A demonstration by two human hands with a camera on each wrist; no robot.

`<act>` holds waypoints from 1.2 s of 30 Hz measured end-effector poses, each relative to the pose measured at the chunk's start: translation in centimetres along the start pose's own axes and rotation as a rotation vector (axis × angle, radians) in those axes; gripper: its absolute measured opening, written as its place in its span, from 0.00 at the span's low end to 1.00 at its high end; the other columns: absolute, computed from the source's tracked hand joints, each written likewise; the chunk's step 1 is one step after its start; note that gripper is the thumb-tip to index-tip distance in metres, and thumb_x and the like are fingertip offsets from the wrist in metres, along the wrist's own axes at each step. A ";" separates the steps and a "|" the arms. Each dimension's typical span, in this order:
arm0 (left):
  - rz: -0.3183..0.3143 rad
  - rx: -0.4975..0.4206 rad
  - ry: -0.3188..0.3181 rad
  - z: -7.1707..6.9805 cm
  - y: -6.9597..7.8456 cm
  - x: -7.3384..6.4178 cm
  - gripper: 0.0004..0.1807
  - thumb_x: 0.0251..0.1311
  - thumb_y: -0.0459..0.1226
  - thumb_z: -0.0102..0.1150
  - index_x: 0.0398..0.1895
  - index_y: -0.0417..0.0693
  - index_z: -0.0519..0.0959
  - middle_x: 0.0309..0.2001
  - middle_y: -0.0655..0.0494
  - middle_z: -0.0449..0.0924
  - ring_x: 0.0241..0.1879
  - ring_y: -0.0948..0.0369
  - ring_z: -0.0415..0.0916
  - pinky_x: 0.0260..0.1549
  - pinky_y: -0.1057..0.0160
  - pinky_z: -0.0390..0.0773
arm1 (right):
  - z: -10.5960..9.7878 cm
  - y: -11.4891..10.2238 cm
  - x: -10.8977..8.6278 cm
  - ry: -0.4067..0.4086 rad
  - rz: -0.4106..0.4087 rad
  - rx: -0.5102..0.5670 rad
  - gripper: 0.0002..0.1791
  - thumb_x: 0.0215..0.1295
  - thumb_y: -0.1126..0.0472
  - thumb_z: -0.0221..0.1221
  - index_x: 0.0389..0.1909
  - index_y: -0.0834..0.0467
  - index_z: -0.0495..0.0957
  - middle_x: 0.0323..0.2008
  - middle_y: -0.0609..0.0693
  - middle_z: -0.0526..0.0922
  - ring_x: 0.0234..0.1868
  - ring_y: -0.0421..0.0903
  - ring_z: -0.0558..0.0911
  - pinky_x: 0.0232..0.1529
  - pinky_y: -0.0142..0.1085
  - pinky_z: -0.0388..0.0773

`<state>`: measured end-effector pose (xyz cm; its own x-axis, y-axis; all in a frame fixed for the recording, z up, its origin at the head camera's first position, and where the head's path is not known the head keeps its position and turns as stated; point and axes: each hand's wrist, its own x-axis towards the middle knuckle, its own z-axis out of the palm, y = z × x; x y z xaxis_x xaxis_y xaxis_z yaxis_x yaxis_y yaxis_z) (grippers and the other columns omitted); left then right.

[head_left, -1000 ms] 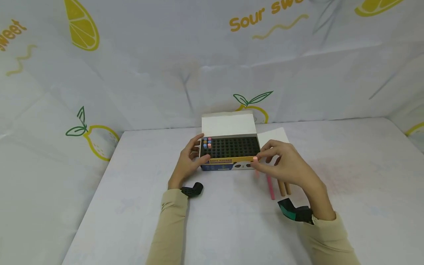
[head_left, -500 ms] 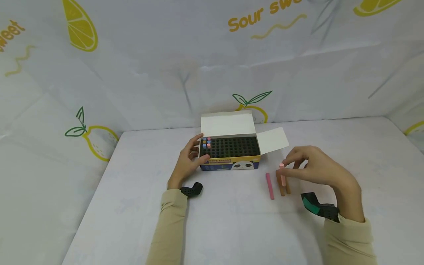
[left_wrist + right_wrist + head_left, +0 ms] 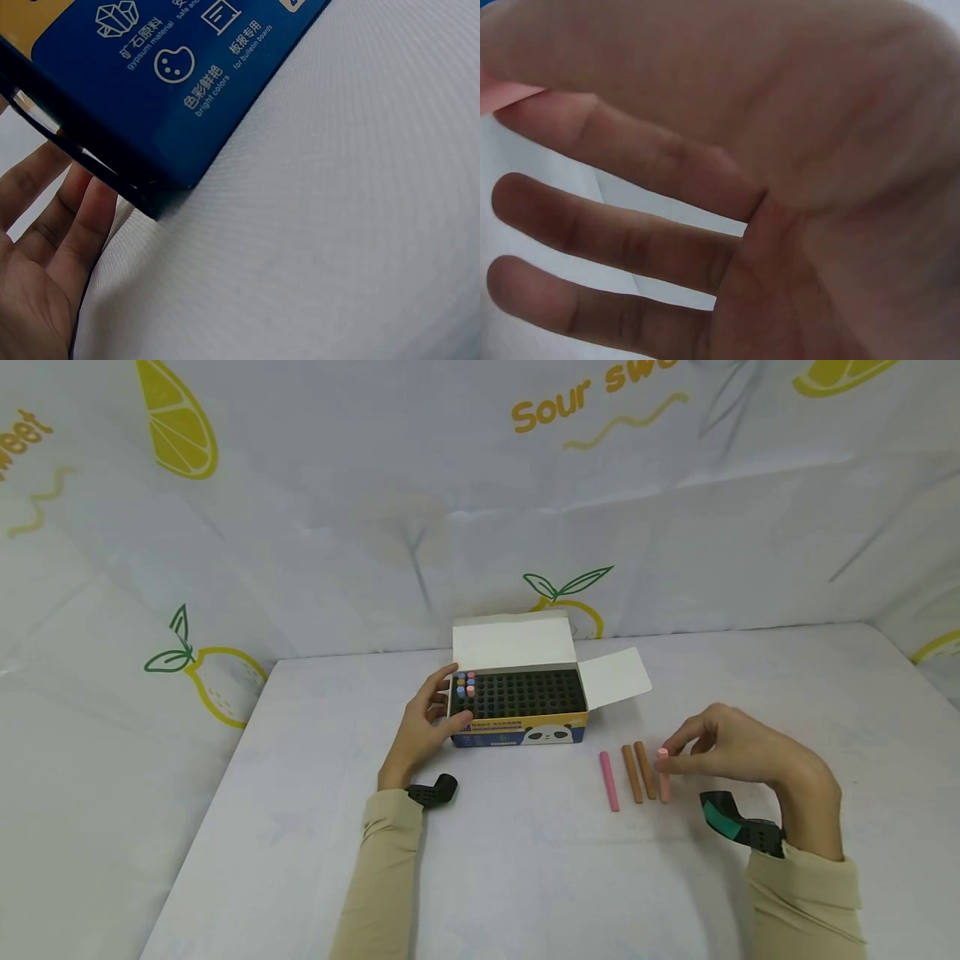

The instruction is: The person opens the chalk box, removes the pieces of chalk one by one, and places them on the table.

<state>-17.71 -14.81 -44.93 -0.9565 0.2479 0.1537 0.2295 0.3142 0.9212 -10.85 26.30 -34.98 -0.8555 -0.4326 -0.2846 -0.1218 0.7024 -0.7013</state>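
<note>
My right hand [image 3: 738, 747] pinches a light pink chalk stick [image 3: 664, 787] near its top, between thumb and index finger. The stick stands nearly upright just right of two brown chalk sticks [image 3: 632, 774]. In the right wrist view only a bit of the pink chalk [image 3: 506, 96] shows; the other fingers are spread apart. My left hand [image 3: 420, 731] grips the left end of an open chalk box [image 3: 551, 734], thumb on its front edge and fingers at its side. Several coloured chalk ends [image 3: 466, 683] poke out of the black holed insert at its left.
A deep pink chalk stick [image 3: 609, 782] lies left of the brown ones. The box's white lid [image 3: 513, 642] stands up at the back, and a side flap [image 3: 617, 678] juts out right. A white patterned cloth [image 3: 337, 527] hangs behind the table [image 3: 525, 860].
My right hand has carried the light pink chalk stick from the box's right front corner, rightward and nearer, past the brown sticks. The left hand stays on the box.
</note>
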 end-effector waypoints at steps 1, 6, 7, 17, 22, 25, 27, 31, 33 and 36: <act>0.002 0.000 -0.001 0.0 0.0 0.0 0.41 0.61 0.49 0.69 0.77 0.72 0.62 0.64 0.45 0.70 0.54 0.49 0.74 0.58 0.47 0.75 | 0.0 0.1 0.0 -0.010 0.009 0.001 0.08 0.67 0.53 0.67 0.30 0.48 0.92 0.37 0.45 0.91 0.34 0.37 0.81 0.35 0.30 0.72; 0.005 0.008 0.002 0.1 0.0 -0.1 0.42 0.59 0.56 0.69 0.76 0.75 0.62 0.63 0.46 0.71 0.54 0.50 0.74 0.57 0.48 0.75 | 0.1 0.5 0.2 -0.019 0.048 -0.002 0.08 0.66 0.54 0.67 0.32 0.51 0.92 0.36 0.46 0.90 0.31 0.35 0.75 0.31 0.30 0.68; 0.005 0.009 0.003 0.1 0.1 -0.1 0.42 0.59 0.56 0.69 0.76 0.75 0.62 0.63 0.46 0.71 0.54 0.50 0.74 0.57 0.48 0.75 | 0.1 0.6 0.2 -0.012 0.066 -0.009 0.09 0.66 0.53 0.67 0.34 0.52 0.92 0.37 0.47 0.90 0.31 0.36 0.74 0.31 0.31 0.68; -0.001 -0.006 -0.004 0.1 0.2 -0.1 0.42 0.61 0.45 0.69 0.77 0.71 0.62 0.64 0.44 0.70 0.54 0.48 0.73 0.58 0.47 0.74 | 0.7 1.5 1.1 0.104 0.112 -0.147 0.18 0.64 0.50 0.69 0.45 0.60 0.90 0.42 0.56 0.90 0.40 0.44 0.82 0.36 0.37 0.77; -0.004 -0.011 -0.008 0.0 0.3 -0.1 0.41 0.61 0.43 0.68 0.77 0.69 0.63 0.64 0.43 0.70 0.54 0.47 0.73 0.58 0.48 0.74 | 1.2 1.8 1.8 0.106 0.150 -0.136 0.21 0.63 0.46 0.69 0.47 0.59 0.90 0.41 0.54 0.90 0.37 0.44 0.80 0.34 0.37 0.75; 0.003 -0.012 -0.009 0.0 0.3 -0.1 0.41 0.61 0.43 0.69 0.77 0.69 0.62 0.64 0.44 0.70 0.53 0.48 0.73 0.58 0.48 0.74 | 1.3 2.0 2.0 0.102 0.175 -0.134 0.23 0.63 0.45 0.69 0.48 0.59 0.89 0.41 0.55 0.89 0.39 0.47 0.81 0.36 0.37 0.75; 0.009 -0.011 -0.008 0.0 0.2 -0.1 0.42 0.61 0.45 0.69 0.77 0.70 0.62 0.64 0.44 0.70 0.53 0.48 0.73 0.57 0.49 0.74 | 1.3 2.2 2.1 0.101 0.180 -0.140 0.24 0.63 0.45 0.69 0.48 0.60 0.89 0.42 0.56 0.89 0.41 0.49 0.81 0.37 0.37 0.75; 0.017 -0.003 -0.005 0.0 0.0 0.0 0.42 0.60 0.51 0.70 0.77 0.71 0.63 0.63 0.44 0.71 0.52 0.49 0.73 0.56 0.48 0.74 | 1.3 2.6 2.3 0.109 0.183 -0.151 0.24 0.61 0.44 0.71 0.48 0.59 0.89 0.43 0.56 0.90 0.44 0.48 0.82 0.39 0.37 0.75; 0.018 -0.004 -0.005 0.0 0.0 0.0 0.43 0.59 0.53 0.70 0.77 0.71 0.63 0.64 0.44 0.71 0.52 0.49 0.73 0.56 0.48 0.74 | 1.4 2.8 2.4 0.111 0.178 -0.149 0.24 0.60 0.44 0.71 0.48 0.59 0.89 0.43 0.56 0.90 0.44 0.47 0.81 0.40 0.37 0.75; 0.021 -0.010 -0.004 0.0 -0.1 0.0 0.43 0.59 0.54 0.70 0.77 0.71 0.63 0.63 0.44 0.70 0.53 0.49 0.73 0.57 0.48 0.74 | 1.5 3.1 2.6 0.114 0.174 -0.140 0.24 0.59 0.45 0.72 0.48 0.59 0.89 0.40 0.53 0.89 0.43 0.46 0.79 0.39 0.36 0.74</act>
<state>-17.77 -14.88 -45.03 -0.9506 0.2585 0.1717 0.2478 0.2994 0.9214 -12.69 26.55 -38.86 -0.9199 -0.2375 -0.3122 -0.0294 0.8354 -0.5489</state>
